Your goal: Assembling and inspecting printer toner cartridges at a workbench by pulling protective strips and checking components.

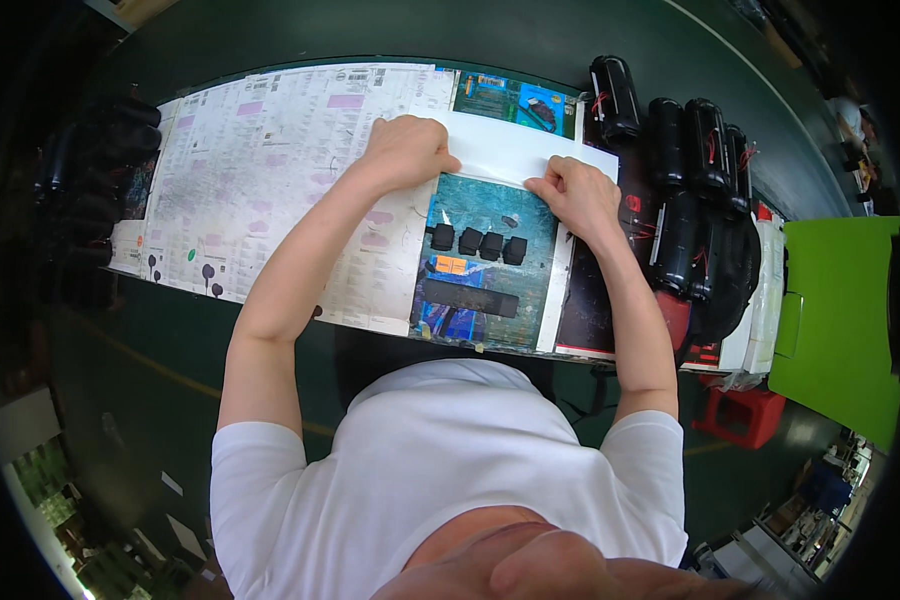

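A white strip, like paper or card (510, 148), stretches across the far part of the work surface. My left hand (407, 152) is closed at its left end, fingers curled and thumb pressed at the near edge. My right hand (578, 195) pinches the near edge toward the right end. Nearer to me, several small black blocks (491, 246) stand in a short row on the teal printed sheet (530, 290). Below them lies a long, flat black bar (470, 297). The strip's far edge shows, but my fingers hide parts of its near edge.
White printed sheets (270, 170) cover the table's left side. Black cylinders with red wires (707, 150) stand and lie at the right. More dark cylinders (80, 200) sit at the far left. A green panel (840, 320) and a red stool (738, 415) are to the right.
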Motion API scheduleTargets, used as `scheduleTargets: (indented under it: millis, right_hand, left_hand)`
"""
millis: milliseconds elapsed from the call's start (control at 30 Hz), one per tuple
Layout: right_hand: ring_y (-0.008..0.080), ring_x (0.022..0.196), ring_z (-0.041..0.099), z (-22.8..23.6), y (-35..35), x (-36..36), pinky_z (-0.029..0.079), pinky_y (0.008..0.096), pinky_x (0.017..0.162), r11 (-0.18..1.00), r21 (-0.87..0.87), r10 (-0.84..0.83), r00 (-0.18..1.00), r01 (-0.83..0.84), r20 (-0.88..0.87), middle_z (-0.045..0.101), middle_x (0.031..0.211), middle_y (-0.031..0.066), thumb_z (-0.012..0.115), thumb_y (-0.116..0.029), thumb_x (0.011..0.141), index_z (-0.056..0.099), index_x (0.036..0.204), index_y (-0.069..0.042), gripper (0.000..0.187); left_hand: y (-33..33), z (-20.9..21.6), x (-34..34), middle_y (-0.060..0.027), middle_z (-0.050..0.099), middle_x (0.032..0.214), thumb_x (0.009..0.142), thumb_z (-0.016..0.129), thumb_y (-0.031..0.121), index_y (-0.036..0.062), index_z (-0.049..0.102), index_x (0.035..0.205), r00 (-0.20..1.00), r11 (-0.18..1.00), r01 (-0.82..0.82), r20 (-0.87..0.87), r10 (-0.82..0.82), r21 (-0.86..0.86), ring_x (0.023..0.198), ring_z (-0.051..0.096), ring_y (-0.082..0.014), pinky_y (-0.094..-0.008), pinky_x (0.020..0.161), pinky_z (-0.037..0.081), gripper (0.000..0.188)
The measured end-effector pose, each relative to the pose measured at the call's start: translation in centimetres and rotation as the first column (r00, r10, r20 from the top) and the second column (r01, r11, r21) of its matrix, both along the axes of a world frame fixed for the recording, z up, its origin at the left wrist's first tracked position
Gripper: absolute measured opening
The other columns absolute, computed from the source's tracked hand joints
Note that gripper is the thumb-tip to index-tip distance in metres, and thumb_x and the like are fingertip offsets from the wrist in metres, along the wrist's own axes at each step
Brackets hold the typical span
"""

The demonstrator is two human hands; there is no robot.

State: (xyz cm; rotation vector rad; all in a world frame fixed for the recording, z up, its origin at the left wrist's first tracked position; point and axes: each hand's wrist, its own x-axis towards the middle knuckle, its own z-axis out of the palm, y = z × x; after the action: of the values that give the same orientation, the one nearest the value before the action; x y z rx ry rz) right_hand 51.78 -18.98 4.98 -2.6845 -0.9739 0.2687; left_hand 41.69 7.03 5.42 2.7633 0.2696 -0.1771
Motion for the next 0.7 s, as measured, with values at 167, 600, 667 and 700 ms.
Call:
scheduleTargets:
  millis: [167, 600, 667, 700]
  right_hand:
    - [0.0276, 0.078, 0.074, 0.2, -0.3, -0.3, 0.052, 0.046, 0.068, 1.0, 0.026, -0.008, 1.0, 0.008, -0.003, 0.073, 0.079, 0.0069, 0.079, -0.05, 0.092, 0.072, 0.083, -0.011, 0.041]
    - [0.026, 0.075, 0.071, 0.2, -0.3, 0.0, 0.05, 0.044, 0.065, 0.999, 0.033, 0.0, 1.0, 0.0, 0.017, 0.07, 0.076, 0.0049, 0.079, -0.051, 0.093, 0.07, 0.081, -0.011, 0.043]
    - [0.0269, 0.078, 0.073, 0.1, -0.4, 0.0, 0.052, 0.0446, 0.067, 1.0, 0.019, -0.018, 1.0, 0.018, 0.006, 0.073, 0.079, 0.0058, 0.079, -0.051, 0.093, 0.07, 0.081, -0.012, 0.042]
    - [0.0263, 0.076, 0.072, -0.5, -0.5, 0.3, 0.05, 0.0439, 0.065, 0.999, 0.044, -0.006, 1.0, 0.006, 0.015, 0.071, 0.077, 0.005, 0.079, -0.051, 0.092, 0.07, 0.081, -0.011, 0.043]
  left_hand:
    - [0.9, 0.7, -0.8, -0.011, 0.075, 0.078, 0.083, 0.086, 0.051, 0.0102, 0.073, 0.075, 0.996, 0.995, -0.073, -0.048, 0.076, 0.062, 0.08, 0.071, -0.0285, -0.0431, 0.072, 0.05, 0.043]
    - [4.6, -0.7, -2.3, -0.012, 0.071, 0.083, 0.082, 0.086, 0.057, 0.0063, 0.063, 0.071, 0.993, 0.977, -0.042, 0.118, 0.018, 0.207, 0.088, 0.066, -0.0323, -0.0459, 0.072, 0.05, 0.057]
    - [4.7, -0.1, -2.6, -0.0118, 0.073, 0.084, 0.083, 0.085, 0.056, 0.006, 0.069, 0.076, 0.993, 0.98, -0.025, 0.117, 0.001, 0.199, 0.091, 0.068, -0.0325, -0.0465, 0.075, 0.052, 0.053]
    - [5.0, 0.4, -2.7, -0.0116, 0.075, 0.085, 0.084, 0.085, 0.055, 0.0057, 0.075, 0.082, 0.993, 0.981, -0.018, 0.117, -0.005, 0.195, 0.094, 0.071, -0.0327, -0.0471, 0.078, 0.054, 0.051]
